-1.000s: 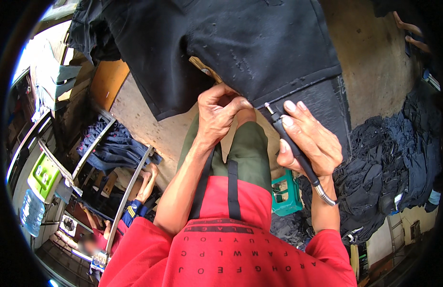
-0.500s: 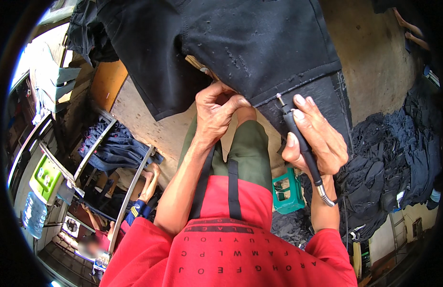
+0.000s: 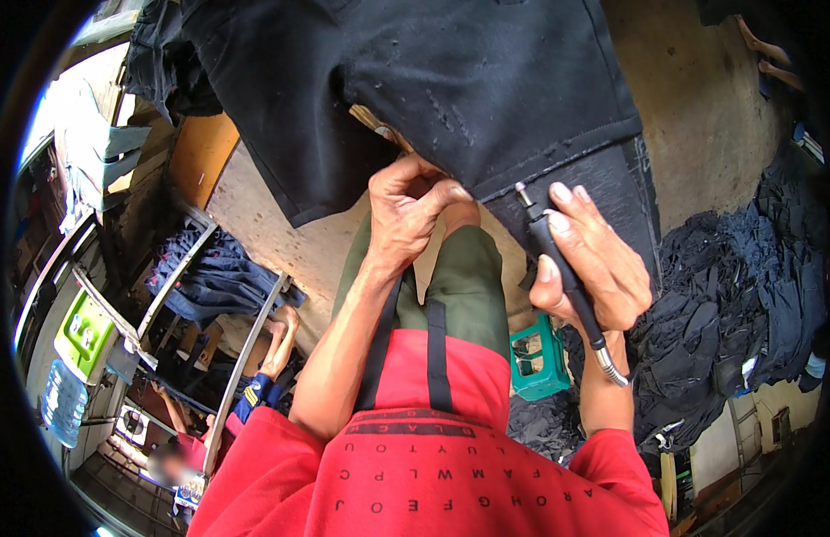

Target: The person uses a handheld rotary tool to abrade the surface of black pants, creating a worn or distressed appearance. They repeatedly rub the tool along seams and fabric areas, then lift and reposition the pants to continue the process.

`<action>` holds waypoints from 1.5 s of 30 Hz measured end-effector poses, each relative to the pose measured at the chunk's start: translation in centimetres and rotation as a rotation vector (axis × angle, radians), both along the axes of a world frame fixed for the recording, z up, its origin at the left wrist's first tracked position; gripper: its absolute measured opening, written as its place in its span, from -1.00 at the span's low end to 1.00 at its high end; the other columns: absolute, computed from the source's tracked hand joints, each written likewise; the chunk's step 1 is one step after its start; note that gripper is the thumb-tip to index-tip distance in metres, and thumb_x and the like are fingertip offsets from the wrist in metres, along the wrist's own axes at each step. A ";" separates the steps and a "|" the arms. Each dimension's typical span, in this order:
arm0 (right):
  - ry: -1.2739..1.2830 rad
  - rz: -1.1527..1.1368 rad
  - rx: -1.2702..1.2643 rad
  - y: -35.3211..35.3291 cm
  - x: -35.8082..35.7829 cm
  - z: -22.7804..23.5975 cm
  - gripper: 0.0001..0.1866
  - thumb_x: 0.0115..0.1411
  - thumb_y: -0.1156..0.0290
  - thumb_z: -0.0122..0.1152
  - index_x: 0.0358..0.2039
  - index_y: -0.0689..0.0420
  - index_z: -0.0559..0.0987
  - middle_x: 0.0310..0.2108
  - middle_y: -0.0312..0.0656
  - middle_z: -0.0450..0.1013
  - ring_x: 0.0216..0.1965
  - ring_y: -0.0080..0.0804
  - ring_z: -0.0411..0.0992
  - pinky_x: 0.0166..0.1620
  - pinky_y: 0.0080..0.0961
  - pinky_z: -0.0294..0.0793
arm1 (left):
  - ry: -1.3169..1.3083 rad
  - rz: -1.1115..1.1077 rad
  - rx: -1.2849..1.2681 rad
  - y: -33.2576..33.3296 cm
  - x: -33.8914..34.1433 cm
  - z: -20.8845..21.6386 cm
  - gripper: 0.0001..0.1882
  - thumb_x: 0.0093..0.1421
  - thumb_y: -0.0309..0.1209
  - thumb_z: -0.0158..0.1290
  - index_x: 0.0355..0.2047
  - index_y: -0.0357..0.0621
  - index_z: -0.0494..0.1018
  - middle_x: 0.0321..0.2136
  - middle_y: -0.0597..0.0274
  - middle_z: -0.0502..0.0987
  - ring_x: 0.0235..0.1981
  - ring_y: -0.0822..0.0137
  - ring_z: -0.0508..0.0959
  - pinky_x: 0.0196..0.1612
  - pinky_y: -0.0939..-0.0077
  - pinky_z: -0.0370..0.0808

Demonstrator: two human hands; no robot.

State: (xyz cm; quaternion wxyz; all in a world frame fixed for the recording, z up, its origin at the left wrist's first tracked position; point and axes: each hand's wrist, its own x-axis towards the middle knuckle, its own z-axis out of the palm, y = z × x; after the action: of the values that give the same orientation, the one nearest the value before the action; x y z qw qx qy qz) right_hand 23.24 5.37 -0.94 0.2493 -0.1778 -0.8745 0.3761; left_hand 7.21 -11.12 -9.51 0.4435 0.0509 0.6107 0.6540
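Black shorts are spread out in front of me, one leg pulled over a dark flat board that sticks out below the hem. My left hand pinches the inner corner of that hem between thumb and fingers. In my right hand is a slim black rotary tool handpiece with a flexible metal-jacketed cable end. Its small pale tip lies at the worn, whitish hem edge; I cannot tell whether it touches. Scuffed, frayed patches mark the cloth higher up the leg.
A heap of dark garments lies to the right, near a green plastic stool. Leftward are a metal rail, folded dark jeans, a lime-green tray, a water bottle and another person.
The handpiece tip has shifted slightly left and toward me along the hem, with my right hand. My left hand keeps its pinch in nearly the same place.
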 end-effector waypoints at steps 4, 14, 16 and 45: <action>-0.015 -0.069 0.038 -0.1 -0.2 -0.1 -0.69 0.19 0.54 0.32 -0.07 0.37 0.74 -0.19 0.14 0.72 -0.02 0.08 0.74 0.16 -0.03 0.74 | 0.042 0.005 0.022 0.1 -0.1 0.0 -0.87 0.22 -0.61 0.41 -0.26 -0.34 0.67 -0.35 0.23 0.75 -0.30 0.49 0.70 -0.17 0.56 0.62; 0.065 -0.617 -0.148 0.5 1.3 -0.1 -0.55 0.56 0.40 0.02 0.30 0.45 0.48 0.07 0.31 0.63 0.13 0.11 0.65 0.34 -0.03 0.57 | -0.019 -0.229 -0.173 -0.9 -1.0 3.2 -0.82 0.37 -0.44 0.34 -0.19 -0.36 0.67 -0.32 0.24 0.72 -0.26 0.47 0.66 -0.06 0.46 0.62; 0.357 -0.819 -0.436 1.2 1.5 -1.0 -0.50 0.68 0.26 -0.12 0.38 0.41 0.36 0.04 0.30 0.62 0.16 0.12 0.63 0.32 0.02 0.60 | 0.000 -0.318 -0.108 -1.5 -1.2 5.9 -0.78 0.40 -0.38 0.31 -0.13 -0.34 0.70 -0.28 0.22 0.74 -0.24 0.46 0.68 -0.04 0.46 0.62; 0.061 -0.894 -0.401 3.3 -4.3 0.8 -0.75 0.22 0.39 0.53 -0.09 0.09 0.71 -0.36 -0.38 0.59 -0.27 -0.55 0.55 -0.12 -0.47 0.56 | -0.274 -0.704 -0.130 19.2 -19.9 14.7 0.18 0.25 -0.14 0.45 0.64 -0.15 -0.09 0.51 -0.10 0.26 0.46 0.04 0.36 0.47 -0.01 0.35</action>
State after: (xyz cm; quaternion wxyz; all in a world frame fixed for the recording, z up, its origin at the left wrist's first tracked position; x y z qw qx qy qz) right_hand 18.89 8.72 -0.10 0.3728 -0.5689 -0.6154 0.3983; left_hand -12.71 8.03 5.21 0.7208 0.1414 0.5312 0.4221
